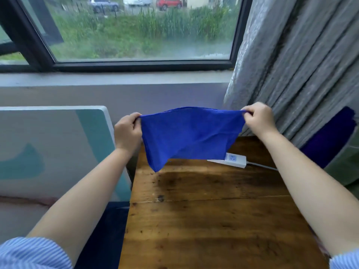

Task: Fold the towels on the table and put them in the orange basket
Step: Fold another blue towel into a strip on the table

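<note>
Both hands, left point(127, 133) and right point(259, 118), pinch the towel point(190, 135) aloft over the table point(213, 220); power strip point(232, 160) at one o'clock, curtain point(303, 65) beyond.

I see a solid royal-blue towel point(186, 133) at the centre of the frame. Below it, the worktop point(213, 220) is warm brown wood with dark stains and grain lines. A white power strip point(231, 160) with a pale blue socket face sits at centre right. The curtain point(301, 65) at upper right is grey. The sleeves point(29, 253) in the lower corners carry fine blue-and-white stripes. At left, a panel point(58, 144) is off-white with teal patches.
</note>
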`<state>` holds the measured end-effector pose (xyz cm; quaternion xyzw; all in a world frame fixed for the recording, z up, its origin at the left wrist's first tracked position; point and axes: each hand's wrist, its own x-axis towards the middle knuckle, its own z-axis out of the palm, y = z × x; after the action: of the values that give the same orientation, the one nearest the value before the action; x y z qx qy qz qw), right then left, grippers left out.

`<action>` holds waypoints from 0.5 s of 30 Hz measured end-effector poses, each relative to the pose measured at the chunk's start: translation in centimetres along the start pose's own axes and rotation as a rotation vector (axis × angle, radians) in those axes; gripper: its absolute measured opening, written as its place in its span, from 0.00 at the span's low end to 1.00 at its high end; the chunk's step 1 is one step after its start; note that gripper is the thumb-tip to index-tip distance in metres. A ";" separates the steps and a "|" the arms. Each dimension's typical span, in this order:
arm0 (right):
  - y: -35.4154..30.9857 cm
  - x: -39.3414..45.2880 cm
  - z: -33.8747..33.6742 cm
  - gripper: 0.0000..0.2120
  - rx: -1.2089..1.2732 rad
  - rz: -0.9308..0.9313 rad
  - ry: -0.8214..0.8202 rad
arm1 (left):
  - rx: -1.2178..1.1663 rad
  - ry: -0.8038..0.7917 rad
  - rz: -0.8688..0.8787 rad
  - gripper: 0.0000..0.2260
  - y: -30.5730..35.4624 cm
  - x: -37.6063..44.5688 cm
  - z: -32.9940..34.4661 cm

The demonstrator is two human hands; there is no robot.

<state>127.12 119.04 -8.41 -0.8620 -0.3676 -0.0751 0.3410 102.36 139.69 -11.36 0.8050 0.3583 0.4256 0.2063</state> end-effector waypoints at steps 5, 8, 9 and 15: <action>-1.0 -0.4 -1.8 0.15 -0.190 -0.011 -0.274 | 0.378 -0.422 -0.111 0.13 0.8 1.6 -2.2; -2.2 -1.2 -2.3 0.18 -0.235 -0.042 -0.337 | 0.385 -0.441 -0.077 0.14 2.4 1.4 -2.7; -2.3 -1.4 -2.8 0.22 -0.197 -0.043 -0.205 | 0.354 -0.353 -0.041 0.14 2.7 1.6 -3.0; -1.5 -3.1 -3.5 0.14 -0.205 0.032 -0.137 | 0.422 -0.314 -0.174 0.14 1.9 1.0 -3.6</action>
<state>124.31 115.74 -6.16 -0.9012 -0.3666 -0.0477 0.2263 100.47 139.30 -7.62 0.8524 0.4705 0.1921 0.1228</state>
